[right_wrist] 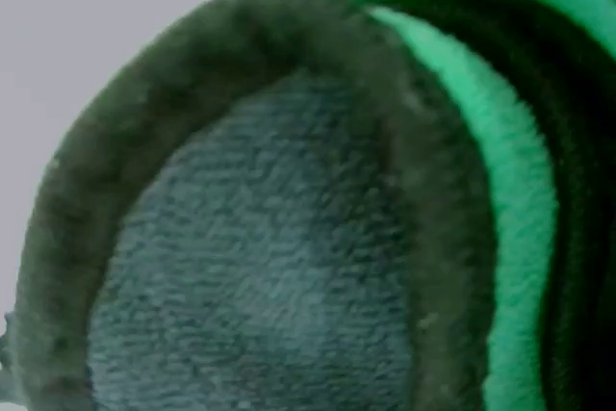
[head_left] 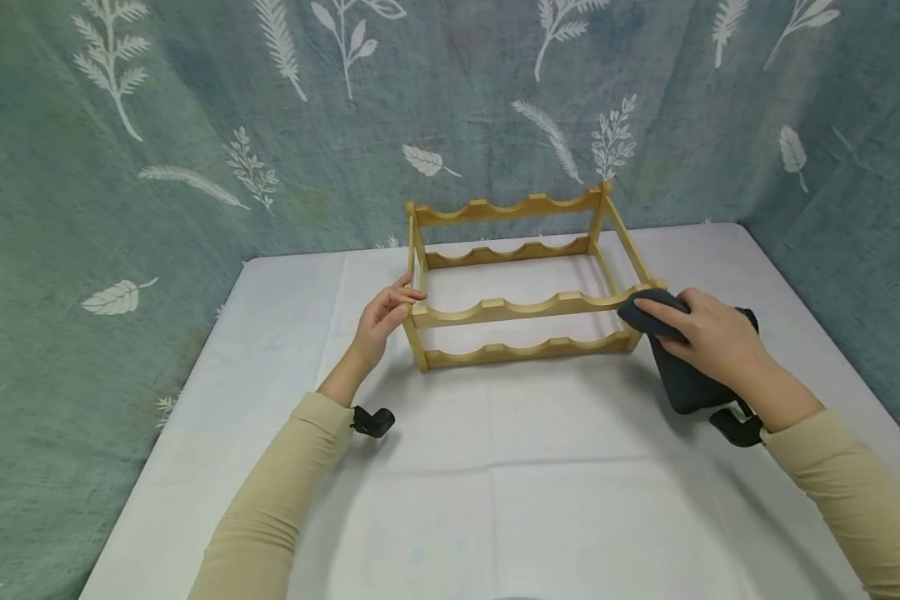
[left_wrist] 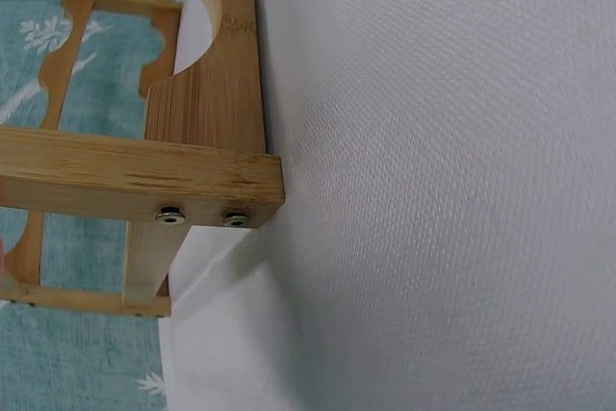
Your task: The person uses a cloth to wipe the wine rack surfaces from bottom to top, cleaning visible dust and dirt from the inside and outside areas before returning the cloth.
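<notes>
Wooden rack: stands upright [head_left: 491, 311] toward the back of the white-covered table [head_left: 540, 517], its rails cut with scalloped hollows
Left hand: pinches the rack's near upper corner on the left [head_left: 378, 321], fingers lapping over the rail
Right hand: grasps the dark cloth [head_left: 720, 337], bunching part of it at the rack's near upper corner on the right
Dark cloth: its loose part hangs below that hand [head_left: 682, 379] (green bands show beside it in the right wrist view)
Rack end: two metal screws sit in the wood [left_wrist: 170, 216]
Behind: green-blue fabric with white leaf prints [head_left: 450, 108]
</notes>
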The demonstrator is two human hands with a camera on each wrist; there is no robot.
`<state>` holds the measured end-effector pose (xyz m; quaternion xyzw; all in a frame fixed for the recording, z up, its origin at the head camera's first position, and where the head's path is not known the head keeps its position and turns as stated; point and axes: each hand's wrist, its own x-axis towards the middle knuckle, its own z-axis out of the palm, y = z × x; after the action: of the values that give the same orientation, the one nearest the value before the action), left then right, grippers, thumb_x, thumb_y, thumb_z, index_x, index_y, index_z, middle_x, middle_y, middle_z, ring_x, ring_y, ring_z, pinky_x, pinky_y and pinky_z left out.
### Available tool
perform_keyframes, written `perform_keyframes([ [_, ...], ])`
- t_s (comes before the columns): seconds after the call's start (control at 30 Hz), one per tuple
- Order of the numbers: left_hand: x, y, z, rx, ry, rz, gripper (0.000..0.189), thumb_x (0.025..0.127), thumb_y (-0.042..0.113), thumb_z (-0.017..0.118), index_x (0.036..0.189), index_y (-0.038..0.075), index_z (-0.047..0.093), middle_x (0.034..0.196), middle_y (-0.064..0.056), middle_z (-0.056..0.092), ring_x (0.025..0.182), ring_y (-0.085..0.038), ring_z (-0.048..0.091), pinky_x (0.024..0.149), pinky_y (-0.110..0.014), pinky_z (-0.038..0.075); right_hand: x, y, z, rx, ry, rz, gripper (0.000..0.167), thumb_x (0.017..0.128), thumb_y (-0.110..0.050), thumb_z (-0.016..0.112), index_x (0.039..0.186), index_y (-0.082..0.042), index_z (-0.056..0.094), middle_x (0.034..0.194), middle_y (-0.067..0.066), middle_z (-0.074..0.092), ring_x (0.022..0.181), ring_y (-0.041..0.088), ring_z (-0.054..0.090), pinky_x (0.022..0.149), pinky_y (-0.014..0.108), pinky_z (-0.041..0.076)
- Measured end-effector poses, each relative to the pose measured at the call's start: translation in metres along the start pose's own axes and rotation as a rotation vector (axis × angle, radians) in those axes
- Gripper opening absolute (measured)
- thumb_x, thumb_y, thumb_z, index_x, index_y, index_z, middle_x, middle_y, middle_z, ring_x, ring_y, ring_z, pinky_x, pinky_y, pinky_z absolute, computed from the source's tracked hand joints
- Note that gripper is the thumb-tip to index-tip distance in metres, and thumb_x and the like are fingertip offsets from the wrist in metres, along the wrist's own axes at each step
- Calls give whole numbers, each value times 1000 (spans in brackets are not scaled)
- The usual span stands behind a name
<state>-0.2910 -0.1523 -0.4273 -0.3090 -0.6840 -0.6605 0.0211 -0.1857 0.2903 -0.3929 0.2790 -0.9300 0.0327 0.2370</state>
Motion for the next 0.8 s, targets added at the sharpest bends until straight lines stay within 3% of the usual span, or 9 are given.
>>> perform_keyframes([
  [0.07,0,-1,-2,0,5,2,19,91,2,39,93,-14,48,109,9,61,138,-24,21,113,-44,13,2,8,-5,6,100,-46,43,94,-45,41,131,-23,48,77,17,45,56,22,37,45,35,34],
  [0.13,-1,5,0,2,6,1,15,90,-4,37,93,-15,47,108,10,61,138,-28,20,113,-46,13,2,14,-6,0,129,-78,55,93,-51,18,131,-24,48,77,18,46,56,23,38,45,36,36],
  [0.27,-2,17,4,19,-2,-5,13,89,-9,35,93,-17,45,108,11,60,138,-32,18,113,-47,13,0,26,3,-13,115,-173,50,95,-48,20,128,-25,50,78,18,46,57,23,40,46,37,38],
  [0.37,-2,22,6,30,-4,-13,14,90,-8,36,94,-18,45,108,10,60,138,-32,18,113,-46,13,-3,32,14,-17,78,-240,35,91,-37,53,124,-23,53,77,16,45,56,22,39,46,36,37],
  [0.47,-3,24,6,29,2,-22,14,90,-8,36,94,-18,45,108,8,60,138,-33,17,113,-47,13,-7,34,28,-31,17,-274,55,69,-18,80,119,-23,58,74,12,45,53,18,37,45,32,35],
  [0.53,-3,25,6,29,2,-24,14,90,-8,36,94,-19,45,107,9,60,138,-34,17,113,-48,13,-10,33,39,-49,-57,-286,65,57,-10,84,116,-23,61,74,10,45,51,15,36,45,29,34],
  [0.7,-2,26,6,42,-12,-30,15,90,-7,36,95,-19,44,107,15,59,139,-31,17,112,-48,13,-16,31,56,-66,-235,-247,56,62,-9,82,113,-25,64,79,11,50,51,15,38,46,29,37],
  [0.8,-2,26,7,38,-2,-29,15,89,-7,36,94,-18,45,107,13,59,139,-31,18,112,-49,13,-15,30,55,-75,-278,-215,55,64,-11,81,114,-26,64,83,12,52,52,17,41,47,30,39],
])
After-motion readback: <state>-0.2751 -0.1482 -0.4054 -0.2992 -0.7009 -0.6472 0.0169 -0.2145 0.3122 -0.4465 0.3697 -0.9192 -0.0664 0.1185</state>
